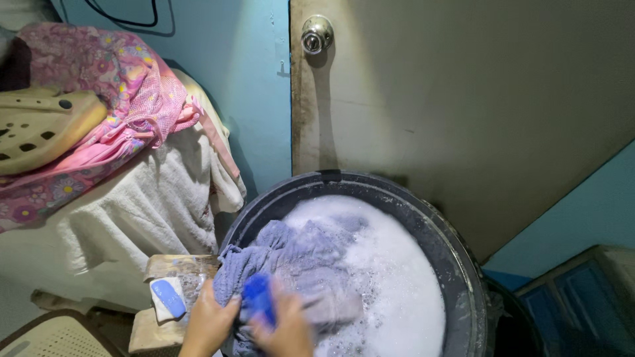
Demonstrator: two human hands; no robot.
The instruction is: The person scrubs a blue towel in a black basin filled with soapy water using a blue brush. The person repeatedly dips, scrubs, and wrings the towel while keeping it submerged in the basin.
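Note:
A large black basin (436, 228) holds soapy, foamy water and a wet grey-blue cloth (297, 254) draped over its near left rim. My left hand (208, 320) presses the cloth against the rim. My right hand (288, 327) is closed around a blue brush (258, 294) that rests on the cloth. The right hand is blurred.
A blue soap bar (169, 297) lies on a white dish on a wooden board (175, 268) left of the basin. Pink and white laundry (132, 132) is heaped at left beside a tan slotted plastic piece (40, 125). A door with a round knob (316, 33) stands behind.

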